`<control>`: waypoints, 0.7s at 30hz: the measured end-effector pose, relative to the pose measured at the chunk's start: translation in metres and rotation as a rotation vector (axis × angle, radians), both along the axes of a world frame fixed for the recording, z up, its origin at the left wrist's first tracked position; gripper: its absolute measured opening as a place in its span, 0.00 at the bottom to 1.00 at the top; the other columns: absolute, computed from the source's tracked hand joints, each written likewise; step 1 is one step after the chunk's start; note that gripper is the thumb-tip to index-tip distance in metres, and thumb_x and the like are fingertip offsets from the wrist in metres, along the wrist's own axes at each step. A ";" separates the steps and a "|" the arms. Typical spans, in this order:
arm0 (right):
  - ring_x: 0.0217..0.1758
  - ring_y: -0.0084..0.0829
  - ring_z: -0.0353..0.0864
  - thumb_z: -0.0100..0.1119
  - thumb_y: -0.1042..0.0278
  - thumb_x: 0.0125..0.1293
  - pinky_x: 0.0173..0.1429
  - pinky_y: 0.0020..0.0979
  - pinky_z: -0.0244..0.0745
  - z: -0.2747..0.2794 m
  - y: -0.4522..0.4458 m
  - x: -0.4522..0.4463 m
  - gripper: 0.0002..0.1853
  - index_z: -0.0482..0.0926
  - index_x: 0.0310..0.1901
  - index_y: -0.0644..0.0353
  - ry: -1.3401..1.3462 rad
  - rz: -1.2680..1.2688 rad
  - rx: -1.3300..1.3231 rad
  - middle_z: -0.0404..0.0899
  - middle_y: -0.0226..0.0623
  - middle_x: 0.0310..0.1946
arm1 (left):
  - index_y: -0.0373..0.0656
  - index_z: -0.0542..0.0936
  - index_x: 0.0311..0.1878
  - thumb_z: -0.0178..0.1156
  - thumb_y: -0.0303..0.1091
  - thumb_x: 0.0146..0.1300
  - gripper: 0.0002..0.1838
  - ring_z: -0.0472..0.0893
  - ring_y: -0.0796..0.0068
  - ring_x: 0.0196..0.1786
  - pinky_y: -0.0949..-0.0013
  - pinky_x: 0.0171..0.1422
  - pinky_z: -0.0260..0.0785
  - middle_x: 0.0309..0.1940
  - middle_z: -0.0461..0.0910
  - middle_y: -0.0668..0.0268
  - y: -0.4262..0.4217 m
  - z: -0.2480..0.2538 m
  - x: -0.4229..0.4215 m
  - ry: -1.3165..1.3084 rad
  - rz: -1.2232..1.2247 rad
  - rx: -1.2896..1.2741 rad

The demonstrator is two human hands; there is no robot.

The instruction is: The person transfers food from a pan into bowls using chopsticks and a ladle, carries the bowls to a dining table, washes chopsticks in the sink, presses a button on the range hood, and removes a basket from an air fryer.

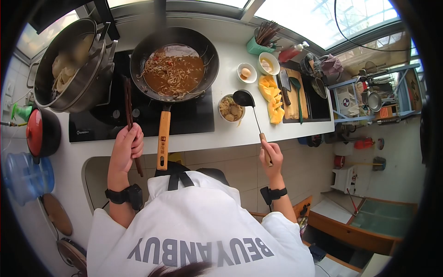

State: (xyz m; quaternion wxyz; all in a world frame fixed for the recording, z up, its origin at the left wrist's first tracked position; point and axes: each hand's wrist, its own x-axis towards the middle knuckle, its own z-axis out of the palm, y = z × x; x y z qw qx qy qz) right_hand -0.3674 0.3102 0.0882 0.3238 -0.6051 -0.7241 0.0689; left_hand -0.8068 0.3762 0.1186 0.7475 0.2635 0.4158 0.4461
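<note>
My left hand (pixel 123 150) is closed around a pair of dark wooden chopsticks (pixel 128 104), which point up past the left side of the wok's handle. A ladle (pixel 244 98) with a black bowl and wooden grip is held in my right hand (pixel 271 159). The ladle's bowl hangs at the right rim of a small bowl (pixel 226 117) of noodles and round pieces. On the cooktop (pixel 87 127) sits a black wok (pixel 210 74), its wooden handle (pixel 164 138) towards me. Brown broth with noodle-like strands (pixel 173 69) fills the wok's bottom.
A large steel pot (pixel 92 92) stands left of the wok, a red-lidded pot (pixel 33 131) nearer me. To the right are a bowl with an egg (pixel 246 74), another bowl (pixel 268 63), a yellow cloth (pixel 271 99), and a cutting board (pixel 290 111) with a knife (pixel 285 90) and green spoon (pixel 297 92).
</note>
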 end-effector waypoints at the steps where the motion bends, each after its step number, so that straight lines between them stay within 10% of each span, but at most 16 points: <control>1: 0.33 0.30 0.79 0.59 0.78 0.55 0.38 0.27 0.76 -0.002 0.002 -0.003 0.19 0.79 0.50 0.60 -0.001 0.000 0.002 0.77 0.38 0.32 | 0.47 0.62 0.29 0.45 0.40 0.72 0.14 0.50 0.91 0.14 0.83 0.16 0.43 0.15 0.52 0.79 0.000 -0.001 0.000 -0.009 0.002 0.000; 3: 0.33 0.26 0.80 0.52 0.71 0.65 0.41 0.24 0.77 -0.007 0.010 -0.010 0.15 0.77 0.51 0.68 0.756 -0.371 -0.005 0.79 0.38 0.34 | 0.48 0.62 0.28 0.45 0.40 0.72 0.14 0.50 0.91 0.14 0.83 0.16 0.43 0.15 0.52 0.79 0.000 0.000 0.001 0.000 0.008 -0.011; 7: 0.31 0.24 0.81 0.44 0.63 0.70 0.42 0.21 0.78 -0.001 0.031 0.001 0.20 0.74 0.53 0.72 1.250 -0.522 -0.048 0.80 0.38 0.31 | 0.48 0.61 0.28 0.45 0.40 0.72 0.15 0.50 0.91 0.14 0.83 0.16 0.42 0.15 0.51 0.79 -0.002 0.002 -0.001 -0.001 0.010 -0.003; 11: 0.31 0.25 0.81 0.41 0.62 0.70 0.42 0.23 0.77 0.018 0.061 -0.023 0.21 0.73 0.53 0.72 1.232 -0.309 -0.037 0.80 0.39 0.32 | 0.48 0.61 0.28 0.45 0.40 0.72 0.15 0.50 0.91 0.14 0.83 0.16 0.42 0.15 0.51 0.79 -0.004 0.002 -0.006 -0.010 0.030 0.006; 13: 0.32 0.25 0.81 0.43 0.66 0.70 0.43 0.24 0.76 0.031 0.084 -0.051 0.18 0.74 0.52 0.71 1.199 -0.221 -0.039 0.80 0.38 0.34 | 0.48 0.62 0.28 0.45 0.40 0.72 0.15 0.50 0.91 0.14 0.83 0.16 0.42 0.15 0.51 0.79 -0.004 0.003 -0.006 -0.015 0.034 0.001; 21: 0.33 0.35 0.77 0.56 0.77 0.53 0.39 0.31 0.73 0.028 0.170 -0.103 0.23 0.76 0.53 0.54 -0.297 0.479 0.140 0.73 0.36 0.32 | 0.48 0.62 0.28 0.45 0.40 0.72 0.15 0.50 0.91 0.14 0.83 0.16 0.43 0.15 0.51 0.79 -0.015 0.007 -0.013 -0.005 0.063 0.000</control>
